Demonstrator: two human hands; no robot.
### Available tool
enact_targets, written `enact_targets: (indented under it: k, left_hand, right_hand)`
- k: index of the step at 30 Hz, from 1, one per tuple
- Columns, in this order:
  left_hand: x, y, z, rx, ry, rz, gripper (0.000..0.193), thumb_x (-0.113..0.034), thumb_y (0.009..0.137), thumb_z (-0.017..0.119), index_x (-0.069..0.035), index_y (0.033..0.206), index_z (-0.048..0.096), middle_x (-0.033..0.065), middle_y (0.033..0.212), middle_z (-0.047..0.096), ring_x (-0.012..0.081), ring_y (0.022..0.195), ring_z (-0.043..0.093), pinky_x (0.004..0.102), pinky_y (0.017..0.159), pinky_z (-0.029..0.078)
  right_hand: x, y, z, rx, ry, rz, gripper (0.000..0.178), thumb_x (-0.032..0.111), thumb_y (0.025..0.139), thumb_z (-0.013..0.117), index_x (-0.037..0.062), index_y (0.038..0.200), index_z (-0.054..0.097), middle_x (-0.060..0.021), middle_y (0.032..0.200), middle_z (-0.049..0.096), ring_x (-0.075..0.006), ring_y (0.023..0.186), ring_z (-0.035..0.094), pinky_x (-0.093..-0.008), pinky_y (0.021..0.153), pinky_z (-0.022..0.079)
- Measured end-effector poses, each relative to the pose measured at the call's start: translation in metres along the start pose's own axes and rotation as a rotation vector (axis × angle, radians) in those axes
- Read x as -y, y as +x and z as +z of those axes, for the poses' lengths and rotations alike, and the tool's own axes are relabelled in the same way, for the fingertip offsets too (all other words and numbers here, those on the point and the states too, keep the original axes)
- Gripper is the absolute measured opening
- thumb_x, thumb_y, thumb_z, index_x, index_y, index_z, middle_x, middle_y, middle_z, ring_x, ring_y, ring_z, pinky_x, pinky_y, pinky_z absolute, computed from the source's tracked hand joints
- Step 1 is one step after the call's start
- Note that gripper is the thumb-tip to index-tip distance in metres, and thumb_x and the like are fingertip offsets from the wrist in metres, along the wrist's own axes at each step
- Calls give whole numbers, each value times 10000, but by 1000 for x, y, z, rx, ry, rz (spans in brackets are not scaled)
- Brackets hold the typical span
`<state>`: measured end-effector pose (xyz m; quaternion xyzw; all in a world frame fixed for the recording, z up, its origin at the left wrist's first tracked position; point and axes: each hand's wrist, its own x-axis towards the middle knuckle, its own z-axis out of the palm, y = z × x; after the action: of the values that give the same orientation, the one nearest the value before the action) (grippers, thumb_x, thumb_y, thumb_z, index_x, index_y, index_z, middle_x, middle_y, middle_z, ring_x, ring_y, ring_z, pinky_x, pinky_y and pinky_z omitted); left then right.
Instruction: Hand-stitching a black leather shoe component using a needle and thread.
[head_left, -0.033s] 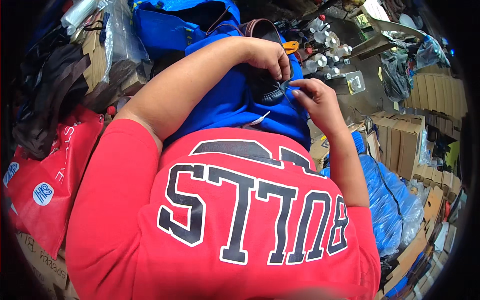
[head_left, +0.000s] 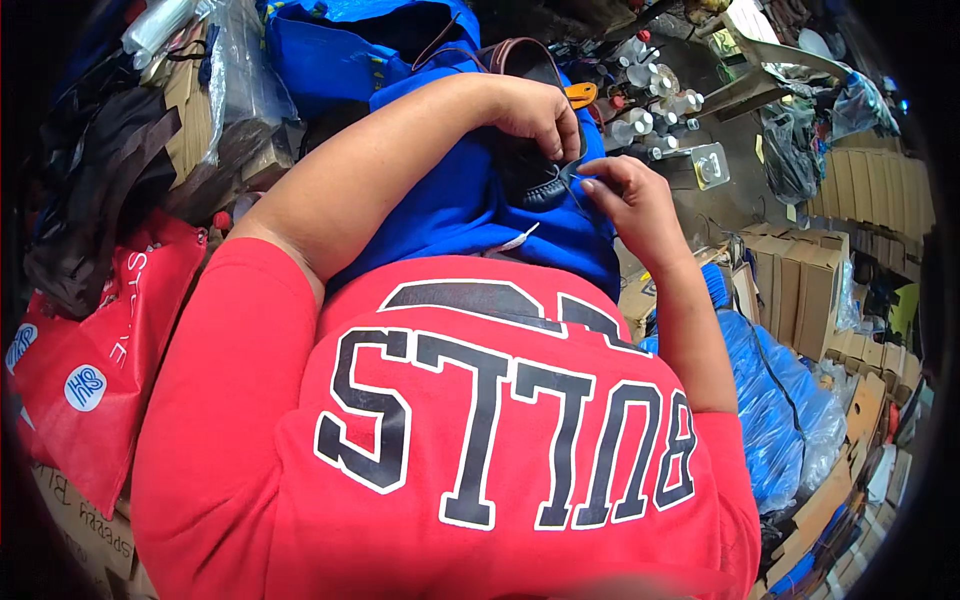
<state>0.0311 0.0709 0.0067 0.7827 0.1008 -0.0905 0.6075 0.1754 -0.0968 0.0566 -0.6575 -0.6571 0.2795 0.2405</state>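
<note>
One black shoe [head_left: 530, 190] is gripped beneath the left hand [head_left: 542, 116], while just right of that grip any pinch by the right hand [head_left: 636, 195] cannot be confirmed; the shoe's pale thread [head_left: 549, 188] is seemingly being worked, and a steady hold seems needed next.

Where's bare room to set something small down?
Grey floor between the clear plastic container and plastic bag; also blue lap cloth between the left forearm and white drawstring. Crowded: bottles above the right hand, cardboard boxes to its lower right.
</note>
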Motion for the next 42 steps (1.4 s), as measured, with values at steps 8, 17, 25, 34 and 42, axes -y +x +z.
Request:
enact_targets:
  k: [8,17,25,34,42]
  left_hand:
    - [-6,-5,-1,-14,53,-6,251,-99,769,675,-54,1015,701,38,907,692,121,855,617,257,812,475]
    - [-3,-2,-1,-5,76,-12,259,-98,766,677,-62,1021,702,37,910,694,125,857,621,261,802,478]
    - [-6,-2,0,-21,108,-21,250,-113,770,683,-65,1014,704,47,919,687,139,861,622,265,805,477]
    - [6,3,3,-5,301,135,306,-142,706,737,-113,1009,717,92,934,609,237,911,588,331,816,457]
    - [5,9,4,-56,340,80,315,-150,652,759,-132,965,732,98,926,614,248,914,590,332,813,460]
  right_hand:
    - [3,9,-2,26,-147,4,129,147,778,688,47,859,681,-127,808,633,-276,735,622,-339,676,486]
    - [1,12,5,51,-90,58,134,159,769,715,58,852,686,-124,776,629,-252,695,617,-331,649,481]
    - [-2,15,-3,98,-98,-32,125,122,745,736,69,851,697,-78,749,586,-190,669,589,-304,631,471]
    - [-36,16,-15,270,42,63,212,68,773,704,144,969,725,-1,769,455,-115,724,478,-240,688,426]
    - [-54,20,4,245,298,63,171,37,790,688,73,956,713,2,808,545,-94,786,514,-228,721,426]
